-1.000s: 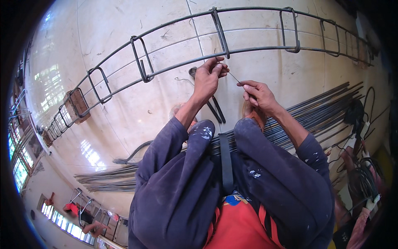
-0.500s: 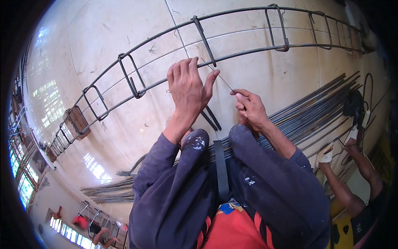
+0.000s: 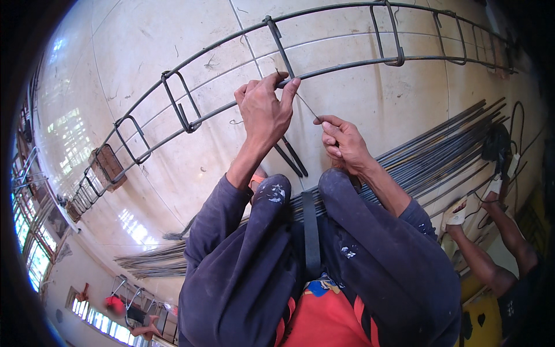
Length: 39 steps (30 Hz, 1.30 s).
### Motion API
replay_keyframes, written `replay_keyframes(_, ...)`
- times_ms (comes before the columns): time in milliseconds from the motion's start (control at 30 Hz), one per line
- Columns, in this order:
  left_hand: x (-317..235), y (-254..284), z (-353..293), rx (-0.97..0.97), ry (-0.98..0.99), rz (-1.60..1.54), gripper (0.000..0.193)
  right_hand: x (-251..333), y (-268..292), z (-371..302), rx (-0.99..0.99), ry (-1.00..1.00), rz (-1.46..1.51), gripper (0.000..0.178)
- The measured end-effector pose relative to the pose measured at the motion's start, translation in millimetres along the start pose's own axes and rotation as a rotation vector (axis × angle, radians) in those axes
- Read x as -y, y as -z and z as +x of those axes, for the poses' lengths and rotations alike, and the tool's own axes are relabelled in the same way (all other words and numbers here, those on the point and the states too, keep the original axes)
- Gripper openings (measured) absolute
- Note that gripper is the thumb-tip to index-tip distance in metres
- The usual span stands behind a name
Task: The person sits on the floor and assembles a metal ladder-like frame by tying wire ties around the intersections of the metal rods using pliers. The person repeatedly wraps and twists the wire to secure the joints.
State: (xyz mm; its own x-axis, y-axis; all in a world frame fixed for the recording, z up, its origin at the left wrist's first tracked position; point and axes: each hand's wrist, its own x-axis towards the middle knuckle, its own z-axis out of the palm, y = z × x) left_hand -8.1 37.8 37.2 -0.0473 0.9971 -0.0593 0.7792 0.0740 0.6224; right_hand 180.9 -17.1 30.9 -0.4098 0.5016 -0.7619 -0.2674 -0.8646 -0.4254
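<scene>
A long cage of dark steel rebar (image 3: 341,68), two bars joined by square stirrups, lies across the tiled floor in front of me. My left hand (image 3: 266,110) grips its near bar where a stirrup (image 3: 280,46) meets it, thumb and fingertips pressed to the joint. From that joint a thin tie wire (image 3: 307,108) slants down to my right hand (image 3: 347,143), whose thumb and index finger pinch its end while the other fingers curl in. Between my hands and my knees, two dark handles of a hand tool (image 3: 293,159) rest on the floor; its head is hidden behind my left wrist.
A bundle of straight steel bars (image 3: 430,147) runs under my knees, its other end (image 3: 153,261) at left. A brick (image 3: 108,168) props the cage's left part. At right are another person's arms (image 3: 485,260), one hand in a light glove (image 3: 455,213). Another person (image 3: 136,318) is at lower left.
My left hand has shifted slightly up, and its thumb has closed onto the bar at the stirrup. My right hand has moved a little left and up with the wire.
</scene>
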Motion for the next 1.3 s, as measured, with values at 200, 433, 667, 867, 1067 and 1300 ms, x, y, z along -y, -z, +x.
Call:
replay_keyframes(200,-1.1,0.5,0.2,-0.040,-0.043,0.004,0.037,-1.4,1.8,2.8,-0.074,0.118,-0.340,0.024)
replay_keyframes(433,0.0,0.6,-0.7,-0.024,-0.032,0.004,0.041,3.9,-7.7,-1.4,-0.288,0.593,-1.033,0.020)
replay_keyframes(667,5.8,-3.3,-2.2,-0.077,-0.073,0.024,0.039,4.1,-7.6,4.2,-0.299,0.601,-0.990,0.018)
replay_keyframes(867,3.9,-4.1,-2.2,-0.081,-0.065,-0.013,0.036,-11.6,-4.2,15.7,-0.335,0.724,-0.962,0.017)
replay_keyframes(1067,6.3,-6.8,-1.9,-0.097,-0.032,-0.051,0.038,-15.0,-7.2,20.6,-0.368,0.856,-1.051,0.017)
replay_keyframes(1300,4.3,-5.7,-1.6,-0.079,0.007,-0.066,0.037,-15.7,-8.8,18.6,-0.395,0.841,-1.115,0.017)
